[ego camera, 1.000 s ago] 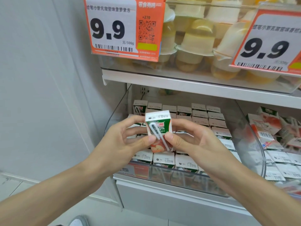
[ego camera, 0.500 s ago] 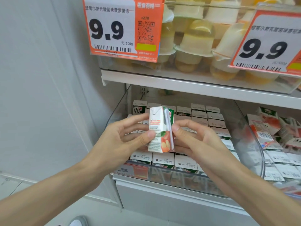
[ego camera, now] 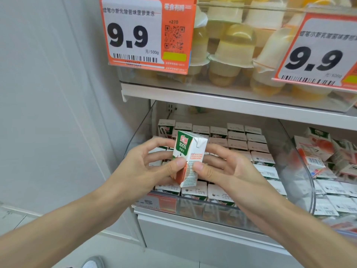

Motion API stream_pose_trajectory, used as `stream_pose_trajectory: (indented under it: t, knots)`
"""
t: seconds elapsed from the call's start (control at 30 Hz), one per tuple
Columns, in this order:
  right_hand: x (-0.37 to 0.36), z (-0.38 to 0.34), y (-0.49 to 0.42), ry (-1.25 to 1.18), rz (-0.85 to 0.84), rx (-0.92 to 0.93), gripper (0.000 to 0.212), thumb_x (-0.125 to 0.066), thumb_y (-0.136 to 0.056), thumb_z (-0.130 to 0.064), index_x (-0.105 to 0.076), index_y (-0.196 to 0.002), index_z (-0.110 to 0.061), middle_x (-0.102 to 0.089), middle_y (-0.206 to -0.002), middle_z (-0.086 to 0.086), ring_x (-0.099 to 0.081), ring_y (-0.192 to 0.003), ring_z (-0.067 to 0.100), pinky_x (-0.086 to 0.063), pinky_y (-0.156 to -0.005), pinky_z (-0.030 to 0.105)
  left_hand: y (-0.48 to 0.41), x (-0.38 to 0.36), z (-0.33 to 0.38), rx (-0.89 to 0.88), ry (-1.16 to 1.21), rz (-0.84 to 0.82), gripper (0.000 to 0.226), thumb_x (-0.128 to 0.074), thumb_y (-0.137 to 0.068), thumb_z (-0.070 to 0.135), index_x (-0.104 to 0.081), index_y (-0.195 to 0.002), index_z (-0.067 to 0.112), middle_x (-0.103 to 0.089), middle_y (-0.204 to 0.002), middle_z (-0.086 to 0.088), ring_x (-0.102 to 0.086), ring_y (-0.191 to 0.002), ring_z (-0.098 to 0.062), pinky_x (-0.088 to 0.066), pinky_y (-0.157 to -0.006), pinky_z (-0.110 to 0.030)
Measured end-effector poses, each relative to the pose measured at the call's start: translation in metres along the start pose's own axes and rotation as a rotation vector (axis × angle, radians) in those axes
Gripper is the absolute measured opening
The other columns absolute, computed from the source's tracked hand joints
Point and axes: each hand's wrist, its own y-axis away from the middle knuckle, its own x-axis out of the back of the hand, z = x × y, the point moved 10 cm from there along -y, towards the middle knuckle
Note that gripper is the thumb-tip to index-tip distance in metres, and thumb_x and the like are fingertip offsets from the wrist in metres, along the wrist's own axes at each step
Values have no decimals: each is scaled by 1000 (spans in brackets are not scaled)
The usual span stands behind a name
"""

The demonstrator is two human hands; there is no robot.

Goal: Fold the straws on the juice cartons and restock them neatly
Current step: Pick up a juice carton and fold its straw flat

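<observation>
Carton [ego camera: 188, 157] held upright above the bin [ego camera: 301, 171] of stocked cartons [ego camera: 237, 140]; left hand [ego camera: 143, 169] and right hand [ego camera: 229, 171] pinch it, thumbs in front, fingers behind.

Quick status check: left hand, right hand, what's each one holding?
Left hand: holds the juice carton, thumb on its front.
Right hand: holds the same carton from the other side.

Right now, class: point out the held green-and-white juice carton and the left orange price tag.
held green-and-white juice carton [ego camera: 182, 149]: head view, green-topped front face.
left orange price tag [ego camera: 133, 21]: head view, white printed panel.
</observation>
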Motion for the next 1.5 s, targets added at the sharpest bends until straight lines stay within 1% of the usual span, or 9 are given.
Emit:
stream_pose_trajectory:
  t: [0.13,0.3,0.63,0.8,0.93,1.1,1.2,1.4,1.5]
  knots:
    - [-5,-7,2,159,-35,97,47,-84,-88,-32,-70,-133,-39,-75,-128,-15,-69,-121,5,-57,-99,23,1,7,4,-69,-98,52,45,-87,-73,23,-67,-113,16,-80,-118,4,-80,-102,-19,-64,-87,-28]
    - [1,-15,2,265,22,216,57,-80,-93,-8,-70,-130,-51,-73,-130,-23,-66,-127,5,-54,-108,28,1,6,9,-127,-208,41,34,-85,-84,5,-65,-108,19,-78,-121,15,-70,-120,-2,-55,-104,-20]
    - [8,-22,1,240,107,265,52,-75,-97,-9,-68,-136,-43,-72,-131,-16,-67,-126,10,-55,-106,28,2,5,8,-115,-186,51,36,-83,-86,15,-67,-115,28,-76,-124,17,-68,-122,2,-55,-90,-10]
    - [19,-11,-1,99,170,149,49,-76,-86,-38,-66,-133,-42,-77,-121,-20,-74,-112,3,-57,-93,16,2,5,9,-89,-199,56,42,-80,-81,38,-67,-120,33,-79,-117,9,-76,-109,-9,-59,-98,-30]
    - [26,1,-2,-36,240,40,44,-78,-83,-41,-70,-123,-24,-81,-116,-8,-78,-106,13,-54,-105,41,3,4,6,-44,-151,42,37,-74,-90,40,-68,-126,34,-80,-118,3,-78,-107,-19,-55,-107,-49]
    - [17,11,1,-193,203,-80,31,-78,-91,-31,-76,-116,-14,-80,-119,7,-80,-102,26,-64,-94,37,3,0,-1,17,-113,1,46,-77,-88,36,-68,-134,35,-76,-125,3,-77,-112,-20,-53,-111,-52]
    - [10,9,4,-99,165,-91,43,-87,-78,-42,-79,-116,-24,-78,-121,-2,-78,-109,20,-61,-99,40,5,-8,-2,9,-135,-55,52,-81,-86,32,-68,-137,35,-73,-130,9,-75,-117,-15,-57,-108,-42]
    - [8,-7,4,-15,101,-28,53,-91,-77,-10,-75,-125,-25,-77,-124,-12,-73,-117,8,-55,-106,31,3,-2,7,-120,-202,-40,57,-90,-75,25,-69,-126,42,-73,-129,15,-73,-117,-8,-60,-90,-20]
    - [5,-13,4,11,69,38,59,-89,-77,2,-74,-127,-26,-76,-128,-13,-67,-126,2,-53,-110,26,2,-5,10,-173,-287,-48,67,-90,-76,28,-63,-136,42,-70,-135,17,-67,-126,-5,-59,-102,-30]
